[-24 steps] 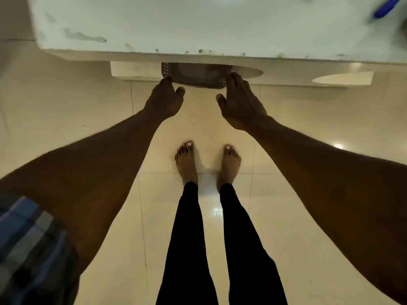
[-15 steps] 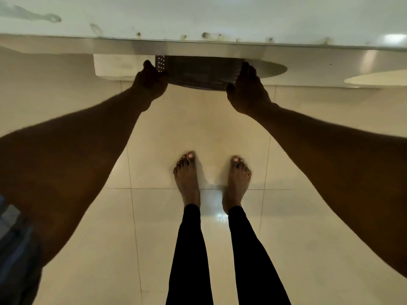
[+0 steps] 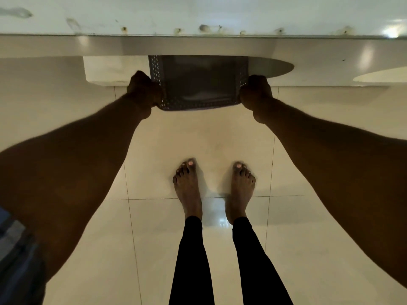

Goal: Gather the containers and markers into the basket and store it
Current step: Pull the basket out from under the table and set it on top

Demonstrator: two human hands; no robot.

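Nearest to me are my own legs in black leggings [image 3: 229, 260] and my bare feet [image 3: 189, 188], planted side by side on the glossy cream tiled floor [image 3: 88, 260], a short way back from the worktop's [image 3: 198, 16] front edge. A checked blue sleeve [image 3: 15, 249] shows low on my left side.

Both my arms stretch forward and down from there toward the basket [image 3: 199, 82]. My left hand [image 3: 144, 90] is closed over the basket's left side wall near its front corner, fingers curled around the rim. My right hand [image 3: 255, 91] is closed the same way over the right side wall, level with the left. Between them I hold the basket.

The basket is dark grey with rows of small holes in its walls. Its front edge sticks out toward me, past the worktop's edge and above the floor, while its back half sits under the worktop. I look into it from above; the inside is dim and I cannot tell what lies in it.

Beyond the basket, a pale lower shelf [image 3: 105, 71] runs beneath the worktop, reaching out to the basket's left and right. Farthest off, the white worktop crosses the whole view above the basket, its surface marked with dark stains along the front edge.
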